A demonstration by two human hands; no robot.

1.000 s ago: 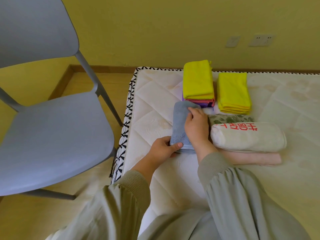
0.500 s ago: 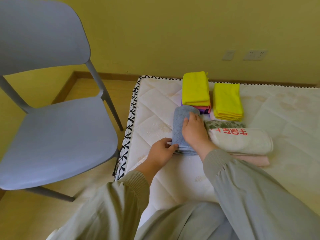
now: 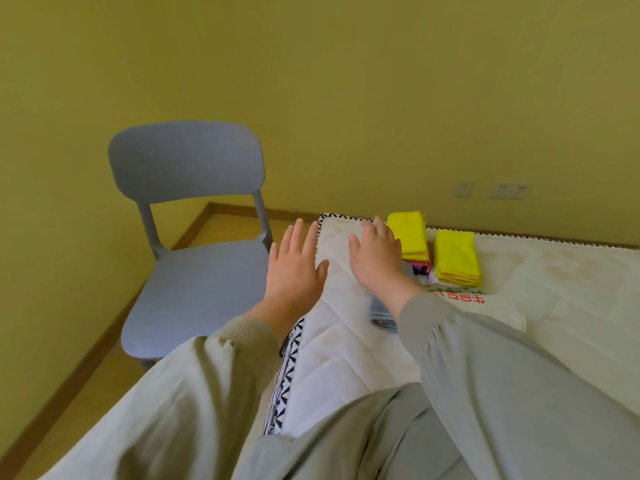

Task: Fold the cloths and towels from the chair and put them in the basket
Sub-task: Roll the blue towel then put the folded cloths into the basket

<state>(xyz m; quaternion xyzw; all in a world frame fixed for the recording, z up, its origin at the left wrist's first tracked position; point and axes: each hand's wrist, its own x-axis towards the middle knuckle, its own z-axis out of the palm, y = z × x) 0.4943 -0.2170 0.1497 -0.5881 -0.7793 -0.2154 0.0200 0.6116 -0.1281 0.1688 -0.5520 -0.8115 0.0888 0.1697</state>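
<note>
left hand (image 3: 294,271) and right hand (image 3: 377,261) free, fingers (image 3: 298,233) spread; I'd scoop the blue towel (image 3: 379,310) from underneath, palms flat, so folds hold into the basket

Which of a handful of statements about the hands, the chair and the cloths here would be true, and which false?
1. Both hands hold nothing. True: the left hand and the right hand are open, with the fingers straight.
2. A towel lies on the chair. False: no cloth shows on the seat of the grey chair.
3. Two yellow stacks lie on the mattress. True: the far yellow stack and the near yellow stack lie side by side.
4. A basket stands beside the chair. False: no basket is in view.
5. A folded blue towel lies partly hidden behind the right forearm. True.
</note>
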